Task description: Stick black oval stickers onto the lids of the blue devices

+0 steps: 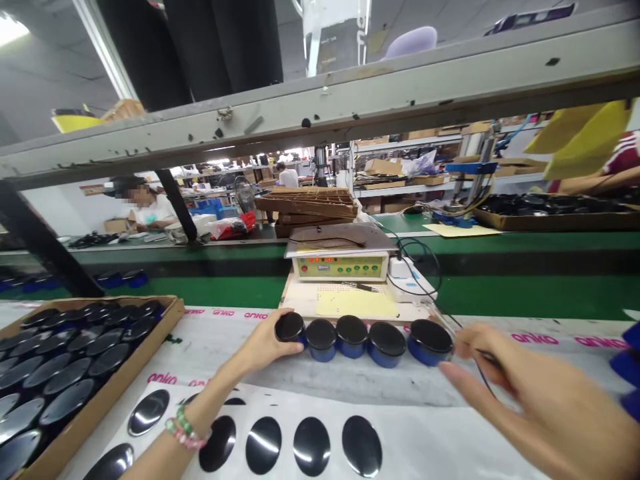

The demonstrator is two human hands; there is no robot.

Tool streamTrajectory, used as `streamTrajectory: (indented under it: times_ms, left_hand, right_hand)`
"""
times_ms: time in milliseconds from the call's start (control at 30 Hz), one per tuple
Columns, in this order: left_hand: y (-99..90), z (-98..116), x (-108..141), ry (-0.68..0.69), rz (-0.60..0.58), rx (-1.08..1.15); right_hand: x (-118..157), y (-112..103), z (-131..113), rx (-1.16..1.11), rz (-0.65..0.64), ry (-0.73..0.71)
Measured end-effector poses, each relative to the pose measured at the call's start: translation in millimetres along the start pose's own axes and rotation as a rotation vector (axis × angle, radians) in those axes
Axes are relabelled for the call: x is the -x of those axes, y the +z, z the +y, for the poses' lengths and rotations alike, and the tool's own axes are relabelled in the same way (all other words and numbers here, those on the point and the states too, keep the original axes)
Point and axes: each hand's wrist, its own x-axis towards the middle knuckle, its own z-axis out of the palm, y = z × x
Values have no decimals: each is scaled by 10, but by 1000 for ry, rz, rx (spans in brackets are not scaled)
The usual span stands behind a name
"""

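A row of several blue jars with glossy black tops (pixel 351 337) stands on the covered table. My left hand (pixel 263 341) has its thumb and fingers around the leftmost jar (pixel 289 328). At the other end of the row, my right hand (pixel 520 383) has its thumb and fingertips at the right side of the last jar (pixel 431 341); whether they touch it is unclear. A thin black tool (pixel 489 360) lies in that hand, between the fingers. Nearer to me, a white sheet (pixel 415 433) bears shiny black ovals (pixel 312 445).
At the left, a cardboard tray (pixel 170 319) holds many black-topped jars. A control box (pixel 343 267) with lit buttons stands behind the row, with a cable (pixel 440 267) beside it. A green conveyor (pixel 530 287) runs across. More blue jars (pixel 625 363) sit at the right edge.
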Motion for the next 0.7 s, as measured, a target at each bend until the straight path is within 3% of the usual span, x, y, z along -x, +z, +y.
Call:
streamTrajectory:
  times_ms: [67, 133, 267, 433, 700]
  left_hand:
    - [74, 63, 70, -10, 84, 67]
    - [116, 255, 163, 5, 133, 106]
    - [84, 707, 418, 75, 115, 158]
    - [48, 918, 612, 142, 169, 105]
    - [160, 881, 665, 256, 232, -64]
  right_hand:
    - [-215, 87, -309, -114, -156, -132]
    - [-395, 166, -603, -234, -266, -226]
    - [-626, 321, -990, -453, -376, -264]
    - [-690, 439, -1173, -556, -479, -96]
    - [-648, 561, -1297, -522, -387, -9]
